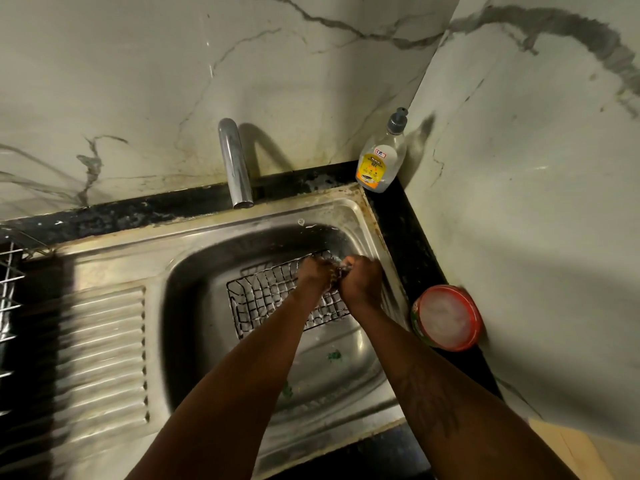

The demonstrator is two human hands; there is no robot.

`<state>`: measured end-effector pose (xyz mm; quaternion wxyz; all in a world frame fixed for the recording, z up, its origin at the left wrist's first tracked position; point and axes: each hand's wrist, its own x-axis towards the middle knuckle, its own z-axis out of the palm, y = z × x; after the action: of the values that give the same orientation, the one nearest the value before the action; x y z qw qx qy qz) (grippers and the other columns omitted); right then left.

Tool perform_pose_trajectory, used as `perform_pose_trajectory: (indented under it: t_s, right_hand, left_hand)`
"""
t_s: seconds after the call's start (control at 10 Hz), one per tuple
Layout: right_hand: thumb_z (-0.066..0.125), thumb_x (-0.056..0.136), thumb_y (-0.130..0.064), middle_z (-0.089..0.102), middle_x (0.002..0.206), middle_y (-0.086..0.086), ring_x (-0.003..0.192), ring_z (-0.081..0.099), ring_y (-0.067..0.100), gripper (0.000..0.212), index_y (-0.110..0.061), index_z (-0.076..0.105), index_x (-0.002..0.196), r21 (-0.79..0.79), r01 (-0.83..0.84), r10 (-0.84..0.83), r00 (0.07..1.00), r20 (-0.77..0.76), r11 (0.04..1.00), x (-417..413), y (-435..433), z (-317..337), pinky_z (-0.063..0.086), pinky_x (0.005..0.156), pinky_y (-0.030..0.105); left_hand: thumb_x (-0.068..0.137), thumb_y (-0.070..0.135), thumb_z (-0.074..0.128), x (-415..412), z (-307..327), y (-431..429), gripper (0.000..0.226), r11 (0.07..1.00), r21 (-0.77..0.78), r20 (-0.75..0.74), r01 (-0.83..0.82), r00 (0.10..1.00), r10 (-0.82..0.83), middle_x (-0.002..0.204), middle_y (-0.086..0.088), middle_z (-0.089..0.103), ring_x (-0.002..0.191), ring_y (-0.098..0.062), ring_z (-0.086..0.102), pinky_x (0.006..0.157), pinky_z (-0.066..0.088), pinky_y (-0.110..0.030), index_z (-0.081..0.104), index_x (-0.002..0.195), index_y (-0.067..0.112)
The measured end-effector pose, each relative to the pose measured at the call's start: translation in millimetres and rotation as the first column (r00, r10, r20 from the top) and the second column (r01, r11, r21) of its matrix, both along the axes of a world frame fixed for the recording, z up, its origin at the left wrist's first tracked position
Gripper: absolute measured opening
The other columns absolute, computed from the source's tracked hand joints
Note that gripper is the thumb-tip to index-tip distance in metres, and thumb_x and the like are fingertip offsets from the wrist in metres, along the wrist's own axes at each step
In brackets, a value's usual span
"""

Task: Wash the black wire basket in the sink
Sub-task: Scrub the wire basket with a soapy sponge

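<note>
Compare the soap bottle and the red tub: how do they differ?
The soap bottle is tall and clear with a grey pump; the red tub is squat, round, white-topped. The bottle stands in the back corner, the tub nearer. Both sit on the black counter.

Chrome tap (pixel 235 164) at back centre, spout pointing forward; clear pump bottle (pixel 379 161) with yellow label upright on black counter (pixel 405 230) in the corner; red-rimmed round tub (pixel 446 317), whitish contents, on the right strip against marble wall (pixel 138 81); wire rack (pixel 8 292) at far left, cut off.
</note>
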<state>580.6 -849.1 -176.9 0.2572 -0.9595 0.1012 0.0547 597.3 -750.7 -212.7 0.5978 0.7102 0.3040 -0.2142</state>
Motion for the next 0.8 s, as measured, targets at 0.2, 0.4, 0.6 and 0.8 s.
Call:
perform_pose_trajectory:
  t_s: [0.2,0.4,0.6,0.8]
  right_hand:
    - [0.063,0.086,-0.016,0.059,0.063,-0.005,0.060,0.056,0.017,0.013,-0.017,0.066,0.073,0.026,-0.009,0.009,1.000,0.020,1.000,-22.3,-6.7,35.3,0.026,0.045,0.021]
    - [0.067,0.081,-0.023,0.071,0.077,-0.001,0.073,0.067,0.017,0.008,-0.018,0.071,0.086,0.169,-0.036,0.017,0.993,0.113,0.985,-38.3,-36.6,64.6,0.056,0.062,0.035]
    - [0.069,0.079,-0.030,0.073,0.092,0.003,0.084,0.067,0.020,0.027,-0.014,0.073,0.101,0.221,0.016,-0.081,0.954,0.289,0.975,-55.8,-82.7,92.0,0.044,0.071,0.025]
    - [0.063,0.078,-0.040,0.074,0.084,0.008,0.079,0.069,0.028,0.032,-0.015,0.077,0.092,0.086,0.130,-0.150,0.939,0.309,0.988,-73.2,-137.1,97.1,0.040,0.069,0.023]
  left_hand:
    - [0.096,0.015,0.055,-12.0,29.5,-3.5,0.025,0.999,0.047,0.067,0.025,0.997,-0.028,0.115,-0.015,0.070,0.106,-0.031,0.067,0.094,0.056,-0.045,0.066,0.115,0.003]
    - [0.093,0.010,0.057,-15.1,70.1,-24.8,0.022,0.996,0.050,0.165,0.080,0.982,-0.087,0.108,-0.012,0.072,0.100,-0.027,0.069,0.081,0.059,-0.033,0.070,0.111,0.007]
    - [0.087,0.014,0.071,-20.2,120.0,-75.2,0.014,0.980,0.093,0.289,0.178,0.937,-0.197,0.087,-0.005,0.075,0.074,-0.018,0.072,0.070,0.061,-0.024,0.077,0.099,0.012]
    - [0.084,0.021,0.070,-34.1,137.4,-125.8,0.014,0.907,0.200,0.283,0.372,0.864,-0.417,0.085,-0.006,0.077,0.078,-0.021,0.072,0.073,0.059,-0.025,0.080,0.092,0.014]
